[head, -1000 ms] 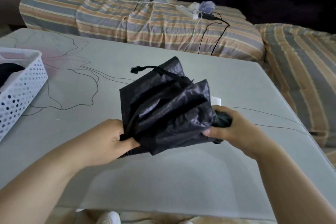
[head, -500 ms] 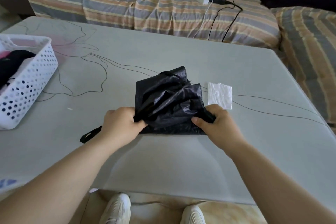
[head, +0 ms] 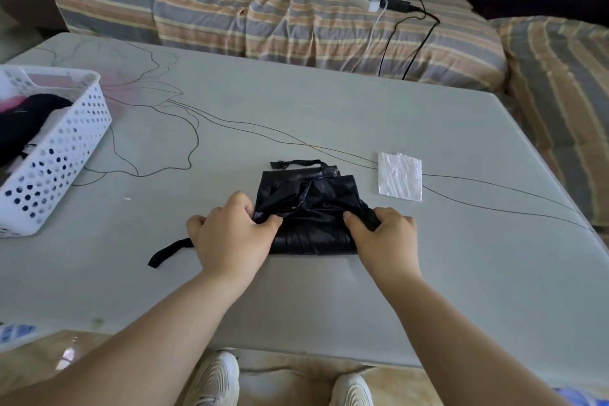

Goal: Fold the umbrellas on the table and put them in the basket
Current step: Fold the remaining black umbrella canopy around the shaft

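Umbrella (head: 309, 208), black and crumpled, lies on the tabletop (head: 329, 115) between both hands.

Left hand (head: 230, 234) curls its fingers and thumb round the fabric at the umbrella's left end, and right hand (head: 384, 234) grips the right end the same way, both pressing the bundle down near the front edge. A black wrist strap (head: 168, 252) trails out to the left of the left hand, and a closure tab (head: 296, 163) sticks out on the far side. White basket (head: 62, 155) sits at the left edge with dark items inside. A white plastic square (head: 399, 180) lies just right of the umbrella.
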### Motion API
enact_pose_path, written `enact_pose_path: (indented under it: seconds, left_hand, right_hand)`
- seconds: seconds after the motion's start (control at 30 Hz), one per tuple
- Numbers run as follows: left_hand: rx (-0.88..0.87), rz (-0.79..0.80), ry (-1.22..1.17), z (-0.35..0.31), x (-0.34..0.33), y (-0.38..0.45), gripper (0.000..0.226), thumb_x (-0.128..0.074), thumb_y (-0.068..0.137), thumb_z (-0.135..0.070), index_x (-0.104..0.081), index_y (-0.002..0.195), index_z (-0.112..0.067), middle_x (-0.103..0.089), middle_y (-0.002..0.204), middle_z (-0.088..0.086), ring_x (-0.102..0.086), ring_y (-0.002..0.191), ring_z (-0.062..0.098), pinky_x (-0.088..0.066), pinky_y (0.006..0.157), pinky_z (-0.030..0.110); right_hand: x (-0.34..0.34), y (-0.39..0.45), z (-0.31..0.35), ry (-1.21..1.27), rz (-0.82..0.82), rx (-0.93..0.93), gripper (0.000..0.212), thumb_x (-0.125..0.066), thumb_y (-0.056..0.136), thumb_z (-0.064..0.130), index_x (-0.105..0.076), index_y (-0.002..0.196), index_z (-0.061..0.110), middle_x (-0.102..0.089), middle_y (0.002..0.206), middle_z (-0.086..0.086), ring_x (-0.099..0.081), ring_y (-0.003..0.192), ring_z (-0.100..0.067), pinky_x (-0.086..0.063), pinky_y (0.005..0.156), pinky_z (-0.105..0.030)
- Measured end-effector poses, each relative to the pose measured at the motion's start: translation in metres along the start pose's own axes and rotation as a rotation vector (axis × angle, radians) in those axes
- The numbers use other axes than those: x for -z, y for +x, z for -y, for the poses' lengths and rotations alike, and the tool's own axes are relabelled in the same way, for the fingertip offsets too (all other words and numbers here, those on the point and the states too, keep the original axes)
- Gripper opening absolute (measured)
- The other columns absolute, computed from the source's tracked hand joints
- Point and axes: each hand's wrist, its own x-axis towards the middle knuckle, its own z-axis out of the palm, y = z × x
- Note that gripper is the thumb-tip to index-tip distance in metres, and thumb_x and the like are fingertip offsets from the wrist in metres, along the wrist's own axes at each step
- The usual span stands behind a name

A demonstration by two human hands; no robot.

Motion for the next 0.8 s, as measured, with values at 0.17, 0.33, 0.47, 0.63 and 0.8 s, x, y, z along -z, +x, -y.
enact_pose_path:
  seconds: [0.17, 0.33, 0.47, 0.63, 0.8]
  left_hand:
    - [-0.225, -0.117, 0.057, -0.007, 0.004, -0.011, 0.045, -0.062, 0.079, -0.020, -0.048, 0.119, -0.005, -0.062, 0.087, 0.009, -0.058, 0.084, 0.033, -0.034, 0.088, 0.041]
    - [-1.119, -0.109, 0.109, -0.011, -0.010, -0.056, 0.039, -0.053, 0.080, -0.004, -0.047, 0.118, -0.001, -0.044, 0.112, 0.012, -0.054, 0.102, 0.028, -0.040, 0.100, 0.032]
    - [-0.930, 0.084, 0.248, 0.004, -0.021, -0.055, 0.052, -0.045, 0.082, -0.023, -0.052, 0.128, -0.001, -0.050, 0.121, 0.014, -0.053, 0.109, 0.027, -0.044, 0.099, 0.034]
    - [-0.800, 0.138, 0.260, 0.002, -0.011, -0.039, 0.057, -0.059, 0.079, -0.037, -0.060, 0.123, -0.001, -0.060, 0.122, 0.012, -0.060, 0.106, 0.029, -0.047, 0.096, 0.043]
    - [-0.732, 0.190, 0.270, -0.004, -0.011, -0.026, 0.066, -0.084, 0.058, -0.032, -0.065, 0.116, -0.006, -0.064, 0.118, 0.011, -0.065, 0.105, 0.027, -0.043, 0.098, 0.049]
  right_hand:
    - [-0.005, -0.001, 0.001, -0.038, -0.043, -0.010, 0.052, -0.064, 0.086, 0.037, -0.031, 0.055, 0.012, -0.041, 0.061, -0.004, -0.037, 0.089, -0.028, -0.038, 0.075, -0.038]
    - [-0.006, -0.002, -0.001, -0.044, -0.068, -0.003, 0.048, -0.062, 0.087, 0.040, -0.038, 0.058, 0.011, -0.048, 0.065, -0.007, -0.038, 0.090, -0.027, -0.041, 0.080, -0.040]
    - [-0.003, -0.005, 0.000, -0.092, -0.053, -0.009, 0.050, -0.060, 0.088, 0.042, -0.034, 0.056, 0.013, -0.044, 0.064, -0.002, -0.039, 0.089, -0.027, -0.037, 0.076, -0.037]
    - [0.001, -0.006, 0.000, -0.104, -0.024, -0.011, 0.049, -0.058, 0.089, 0.044, -0.035, 0.059, 0.013, -0.043, 0.065, 0.000, -0.036, 0.088, -0.024, -0.033, 0.074, -0.034]
    - [0.002, -0.006, -0.002, -0.091, 0.002, -0.022, 0.047, -0.060, 0.087, 0.044, -0.035, 0.060, 0.015, -0.044, 0.065, -0.002, -0.040, 0.089, -0.027, -0.040, 0.078, -0.038]
